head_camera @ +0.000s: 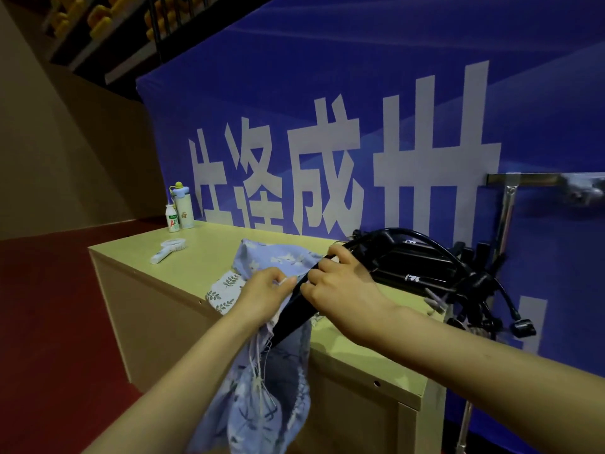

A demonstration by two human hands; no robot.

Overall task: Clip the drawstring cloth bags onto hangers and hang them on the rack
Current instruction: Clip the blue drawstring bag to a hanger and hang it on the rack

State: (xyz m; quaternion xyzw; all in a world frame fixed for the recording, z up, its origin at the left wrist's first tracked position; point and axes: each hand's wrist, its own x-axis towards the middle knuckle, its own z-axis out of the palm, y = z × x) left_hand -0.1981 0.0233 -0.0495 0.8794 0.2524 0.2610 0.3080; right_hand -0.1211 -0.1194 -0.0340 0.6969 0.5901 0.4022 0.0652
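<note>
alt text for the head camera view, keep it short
A person's left hand pinches the edge of a blue floral drawstring bag while the right hand grips a black hanger against it, above a pale wooden counter. A pile of hangers lies on the counter beside a metal rack.

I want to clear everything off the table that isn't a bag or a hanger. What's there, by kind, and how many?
Bottles: 2 (small bottle, tall bottle)
Fan: 1 (white, handheld; possibly a brush)
Total: 3
</note>
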